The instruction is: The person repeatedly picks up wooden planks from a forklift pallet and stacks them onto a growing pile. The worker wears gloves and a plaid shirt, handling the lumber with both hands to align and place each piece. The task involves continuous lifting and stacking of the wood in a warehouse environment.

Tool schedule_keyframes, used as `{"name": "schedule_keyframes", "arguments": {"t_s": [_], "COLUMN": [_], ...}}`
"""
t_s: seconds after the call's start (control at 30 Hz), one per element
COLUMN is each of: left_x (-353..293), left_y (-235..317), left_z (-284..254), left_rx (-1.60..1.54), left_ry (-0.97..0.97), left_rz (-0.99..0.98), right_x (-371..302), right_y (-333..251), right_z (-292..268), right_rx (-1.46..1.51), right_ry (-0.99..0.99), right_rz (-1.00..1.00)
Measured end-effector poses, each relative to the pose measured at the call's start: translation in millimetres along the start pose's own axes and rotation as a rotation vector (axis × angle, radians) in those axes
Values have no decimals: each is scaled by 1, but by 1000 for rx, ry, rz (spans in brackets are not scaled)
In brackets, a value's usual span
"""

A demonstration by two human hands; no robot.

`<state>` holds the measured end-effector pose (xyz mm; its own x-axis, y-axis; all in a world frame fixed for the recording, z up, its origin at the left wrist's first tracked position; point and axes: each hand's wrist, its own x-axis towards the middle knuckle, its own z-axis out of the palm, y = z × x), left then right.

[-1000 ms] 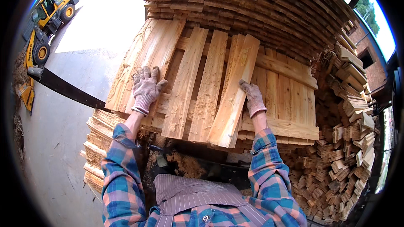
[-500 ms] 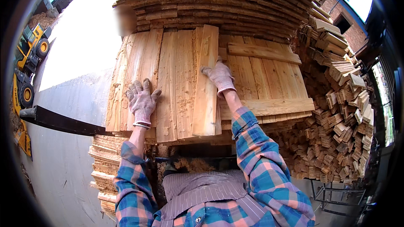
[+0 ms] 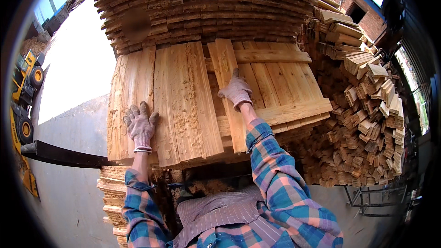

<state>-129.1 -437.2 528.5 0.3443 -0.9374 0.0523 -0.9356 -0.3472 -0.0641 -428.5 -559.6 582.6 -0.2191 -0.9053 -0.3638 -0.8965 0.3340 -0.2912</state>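
Observation:
My left hand [image 3: 139,127], in a dusty knit glove, lies flat with spread fingers on rough wooden planks [image 3: 177,110] laid side by side and strewn with sawdust. My right hand [image 3: 236,93], gloved too, is closed on a loose wooden board [image 3: 224,59], thumb over its face and fingers toward its right side. That board lies lengthwise away from me, over the left ends of two crosswise slats, the far slat [image 3: 271,56] and the near slat [image 3: 289,111]. Beneath the slats runs another layer of planks [image 3: 268,80]. My right fingertips are partly hidden.
A tall stack of boards [image 3: 206,11] rises behind the planks. To the right is a big heap of short wood pieces [image 3: 367,142] above a metal frame [image 3: 372,197]. A dark metal bar [image 3: 64,154] juts out at left, with a yellow loader [image 3: 23,124] beyond.
My right hand has shifted the loose board rightward off the rough planks, opening a gap between them. My left hand stays flat on the planks. The whole view has shifted somewhat.

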Motion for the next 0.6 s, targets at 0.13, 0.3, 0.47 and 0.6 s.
{"name": "schedule_keyframes", "arguments": {"t_s": [0.13,0.3,0.47,0.6], "left_x": [3,1,4,4], "left_y": [5,-6,3,5], "left_z": [2,4,2,3], "left_rx": [1,9,10,-47], "left_ry": [-16,-14,-17,-3], "left_rz": [-13,-32,-15,1], "right_x": [8,18,71,71], "right_y": [-1,4,75,68], "right_z": [10,11,6,43], "right_rx": [107,260,199,4], "right_ry": [4,-46,105,247], "right_rz": [-83,-203,-229,-347]}}
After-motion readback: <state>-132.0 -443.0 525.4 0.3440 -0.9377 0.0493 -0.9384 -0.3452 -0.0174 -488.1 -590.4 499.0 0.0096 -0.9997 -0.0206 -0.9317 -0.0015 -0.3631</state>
